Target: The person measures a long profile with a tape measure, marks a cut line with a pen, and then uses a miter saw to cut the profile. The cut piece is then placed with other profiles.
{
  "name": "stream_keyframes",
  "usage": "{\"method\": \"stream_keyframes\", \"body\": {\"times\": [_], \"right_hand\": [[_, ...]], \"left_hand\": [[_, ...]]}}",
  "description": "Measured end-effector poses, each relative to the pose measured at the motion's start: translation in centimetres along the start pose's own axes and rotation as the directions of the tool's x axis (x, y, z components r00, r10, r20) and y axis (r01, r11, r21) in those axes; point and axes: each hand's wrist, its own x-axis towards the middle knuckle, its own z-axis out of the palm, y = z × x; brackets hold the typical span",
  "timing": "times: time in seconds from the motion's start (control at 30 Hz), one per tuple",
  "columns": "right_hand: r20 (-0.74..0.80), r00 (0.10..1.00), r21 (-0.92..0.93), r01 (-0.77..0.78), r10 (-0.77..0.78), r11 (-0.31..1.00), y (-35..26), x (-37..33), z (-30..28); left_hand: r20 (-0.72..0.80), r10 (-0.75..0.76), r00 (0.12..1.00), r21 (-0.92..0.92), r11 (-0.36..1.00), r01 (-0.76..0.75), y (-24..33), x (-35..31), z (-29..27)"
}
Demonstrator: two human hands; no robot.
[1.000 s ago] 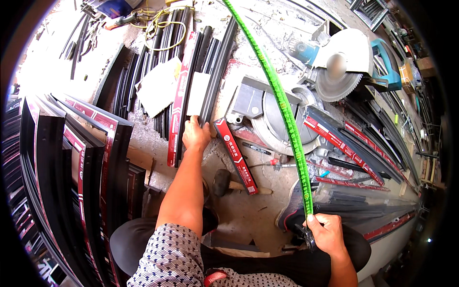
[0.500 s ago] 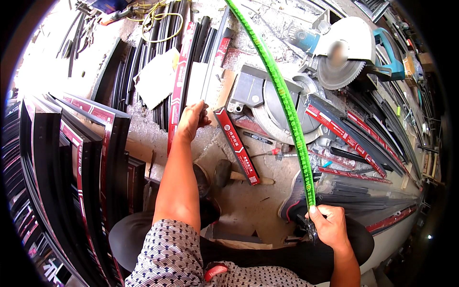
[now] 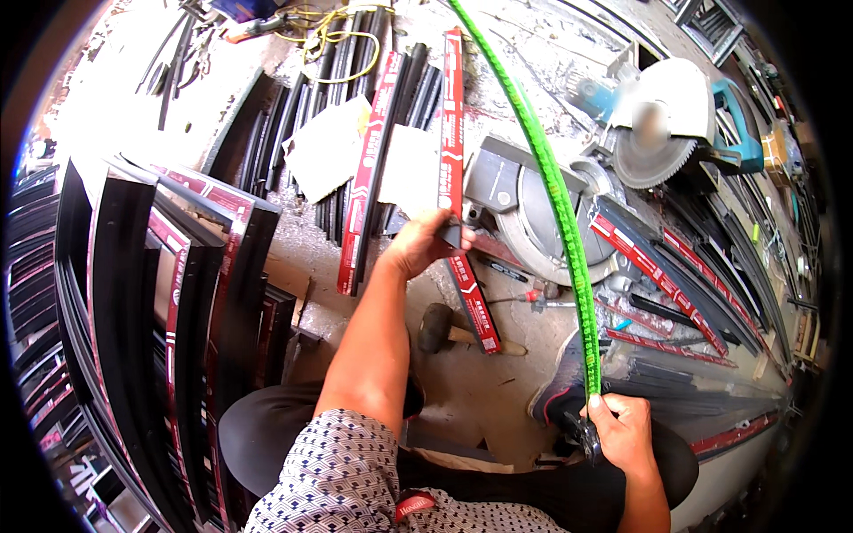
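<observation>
My left hand (image 3: pixel 421 243) is closed around the near end of a long dark profile strip with a red label (image 3: pixel 452 115), which points away from me. In my right hand (image 3: pixel 625 432), low on the right, is a tape measure (image 3: pixel 585 437), partly hidden by the fingers. Its bright green tape (image 3: pixel 569 235) is drawn out and runs up past the top edge of the picture. A short red-labelled profile piece (image 3: pixel 477 309) lies on the floor just below my left hand, across the handle of a mallet (image 3: pixel 434 329).
A mitre saw with a bare round blade (image 3: pixel 656 155) and a grey base (image 3: pixel 524 200) stands at the far right. Stacks of dark profiles (image 3: pixel 182 266) rise at the left. More red-labelled profiles (image 3: pixel 662 280) lie at the right. A yellow cord (image 3: pixel 342 40) crosses the bundles behind.
My left hand has shifted right with the strip, which has turned from a thin grey edge to its red-labelled face. My right hand still holds the tape measure; the whole view has shifted slightly.
</observation>
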Motion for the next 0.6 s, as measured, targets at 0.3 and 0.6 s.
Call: {"method": "stream_keyframes", "body": {"times": [0.3,0.6], "right_hand": [[0.025,0.999,0.029,-0.022,0.022,0.999,-0.4,0.0,-0.1],[0.026,0.998,0.018,-0.055,0.054,0.998,0.8,0.0,-0.4]], "left_hand": [[0.095,0.073,0.993,-0.008,0.997,-0.073,-1.8,1.7,-2.1],[-0.085,0.001,0.996,-0.053,0.999,-0.005,0.0,3.0,2.5]]}}
